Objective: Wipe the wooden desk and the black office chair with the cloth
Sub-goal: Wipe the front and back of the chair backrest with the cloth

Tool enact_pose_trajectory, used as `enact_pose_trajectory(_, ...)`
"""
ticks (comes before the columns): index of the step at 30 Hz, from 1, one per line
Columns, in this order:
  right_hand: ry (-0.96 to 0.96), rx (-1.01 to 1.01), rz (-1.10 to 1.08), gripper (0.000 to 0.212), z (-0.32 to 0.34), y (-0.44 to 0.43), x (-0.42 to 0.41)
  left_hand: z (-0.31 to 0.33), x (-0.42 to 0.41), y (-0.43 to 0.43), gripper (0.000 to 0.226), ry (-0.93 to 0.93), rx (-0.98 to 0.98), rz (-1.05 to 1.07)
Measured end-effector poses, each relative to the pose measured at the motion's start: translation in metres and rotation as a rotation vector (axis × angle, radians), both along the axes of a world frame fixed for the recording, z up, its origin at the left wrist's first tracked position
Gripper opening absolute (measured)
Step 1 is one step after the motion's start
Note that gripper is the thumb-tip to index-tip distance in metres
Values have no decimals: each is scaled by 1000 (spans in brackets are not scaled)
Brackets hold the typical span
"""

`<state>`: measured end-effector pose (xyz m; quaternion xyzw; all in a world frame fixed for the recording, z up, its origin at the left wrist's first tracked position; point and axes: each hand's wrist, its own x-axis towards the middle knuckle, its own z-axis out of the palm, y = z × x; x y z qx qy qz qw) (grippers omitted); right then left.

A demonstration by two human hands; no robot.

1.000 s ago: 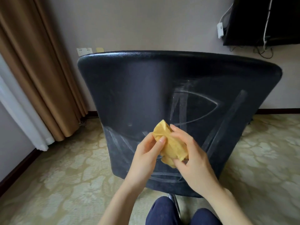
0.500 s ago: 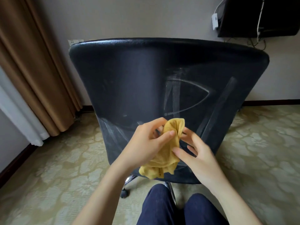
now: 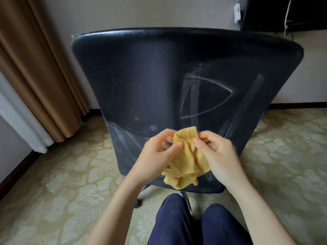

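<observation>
**Cloth (image 3: 187, 160) gripped by both hands, in front of chair back**

Cloth yellow, bunched, held up between the two hands. Left hand (image 3: 154, 156) pinches its upper left edge, thumb on the near side, fingers curled behind. Right hand (image 3: 217, 154) pinches the upper right edge the same way, thumb tip on the fabric. The hands are close together, with only the cloth between them. The loose lower part hangs below the thumbs, a small label showing at the bottom hem.

Directly behind the hands: back of the black office chair (image 3: 141, 76), upright, with pale smeared streaks (image 3: 194, 96) above the right hand. I cannot tell whether the cloth touches the chair.

Below the hands: chrome chair post (image 3: 184, 193), one caster (image 3: 138, 203) under the left forearm, and the person's knees in dark blue trousers (image 3: 177, 223).

Patterned beige carpet (image 3: 62, 174) on both sides. Far left of the left hand: brown curtain (image 3: 35, 68) with a white sheer curtain (image 3: 23, 124) beside it. Up and right of the right hand: dark wall-mounted panel (image 3: 283, 13), cables hanging from it.
</observation>
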<state>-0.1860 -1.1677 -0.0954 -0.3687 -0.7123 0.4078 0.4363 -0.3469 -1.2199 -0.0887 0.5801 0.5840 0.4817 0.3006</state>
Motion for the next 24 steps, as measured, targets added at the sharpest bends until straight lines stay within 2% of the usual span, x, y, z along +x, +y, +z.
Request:
enact_pose_trajectory(4, -269, 298, -174, 10, 3, 8, 2, -16, 3, -2, 46, -33, -87, 77)
enact_pose_trajectory(7, -341, 382, -144, 12, 9, 10, 2, -21, 9, -2, 55, 3, -110, 46)
enact_pose_trajectory(11, -265, 372, -18, 13, 22, 10, 10, -14, 9, 2, 47, 34, -9, 36)
enact_pose_trajectory(15, -137, 198, 149, 14, 29, 13, 17, 7, 3, 2, 25, 79, -5, -95)
enact_pose_trajectory(19, -48, 126, -31, 11, 12, 17, 5, 12, 3, 6, 13, 41, -105, -78)
enact_pose_trajectory(24, 62, 139, -181, 20, -17, -2, -3, 7, 0, 4, 11, -138, -150, 75)
